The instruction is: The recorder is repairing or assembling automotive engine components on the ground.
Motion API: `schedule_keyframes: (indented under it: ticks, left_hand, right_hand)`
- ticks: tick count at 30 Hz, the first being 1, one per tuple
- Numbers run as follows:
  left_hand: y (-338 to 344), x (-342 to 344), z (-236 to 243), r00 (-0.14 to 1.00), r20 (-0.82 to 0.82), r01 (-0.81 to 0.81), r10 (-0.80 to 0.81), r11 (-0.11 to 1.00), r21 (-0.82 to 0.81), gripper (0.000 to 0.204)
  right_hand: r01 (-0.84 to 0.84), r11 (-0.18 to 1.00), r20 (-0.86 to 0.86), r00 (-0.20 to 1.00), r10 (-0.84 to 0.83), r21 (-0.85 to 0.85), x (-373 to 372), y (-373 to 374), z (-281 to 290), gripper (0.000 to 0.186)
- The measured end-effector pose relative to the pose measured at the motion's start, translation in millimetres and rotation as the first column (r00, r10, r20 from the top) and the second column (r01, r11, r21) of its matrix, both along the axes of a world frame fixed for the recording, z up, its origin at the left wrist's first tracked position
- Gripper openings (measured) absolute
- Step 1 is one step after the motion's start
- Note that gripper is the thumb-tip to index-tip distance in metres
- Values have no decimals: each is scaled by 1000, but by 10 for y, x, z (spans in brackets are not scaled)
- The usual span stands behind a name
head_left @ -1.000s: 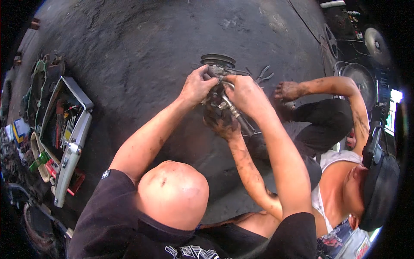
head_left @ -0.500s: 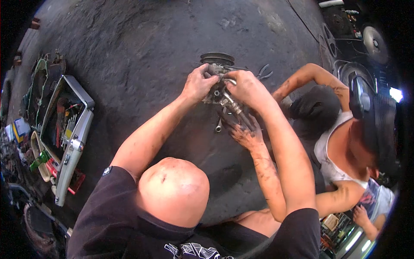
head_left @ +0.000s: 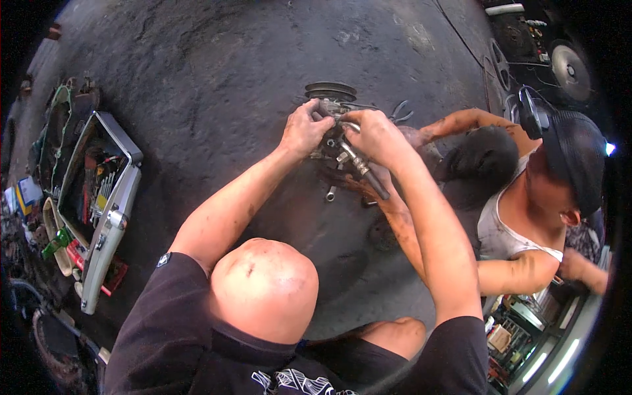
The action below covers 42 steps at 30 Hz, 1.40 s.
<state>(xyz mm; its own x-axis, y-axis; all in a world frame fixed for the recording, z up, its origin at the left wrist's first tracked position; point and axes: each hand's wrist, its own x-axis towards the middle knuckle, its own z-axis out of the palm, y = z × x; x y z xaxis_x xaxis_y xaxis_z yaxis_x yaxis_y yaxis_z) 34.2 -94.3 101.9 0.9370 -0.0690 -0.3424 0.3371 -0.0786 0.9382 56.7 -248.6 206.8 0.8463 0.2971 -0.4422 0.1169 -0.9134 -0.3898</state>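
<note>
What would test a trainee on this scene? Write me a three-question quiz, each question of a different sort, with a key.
1. Multiple choice. Where is the open silver case?
A) At the left side of the picture
B) At the right side of the picture
C) Between the person's hands

2. True or false. The person's left hand and right hand are both at the metal assembly.

3. Short answer. Is the grooved wheel nearer to the person's body than the two hands are, or farther from it?

Key
1. A
2. True
3. Farther from it
</note>
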Motion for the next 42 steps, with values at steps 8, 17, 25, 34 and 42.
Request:
schedule_keyframes:
  ticks: [8, 17, 25, 34, 42]
  left_hand:
    - [11, -19, -40, 1000, 26, 13, -12, 1000, -20, 19]
    - [-12, -51, -40, 1000, 2, 11, -11, 998, -65, 20]
    - [-48, -71, -161, 1000, -7, -5, 4, 997, -80, 41]
    - [15, -236, -37, 992, 125, -2, 8, 999, -46, 37]
    - [218, -663, 220, 729, 587, 39, -352, 877, 478, 31]
  right_hand:
    - [39, 999, -27, 999, -40, -36, -7, 13, 56, 33]
    - [56, 997, -3, 998, -56, -61, -64, 5, 33, 31]
    - [37, 996, 41, 999, -34, -84, -84, 29, 113, 32]
    - [-73, 987, 478, 868, 133, -142, -239, 158, 354, 25]
    - [235, 950, 582, 810, -74, -207, -1302, 180, 533, 41]
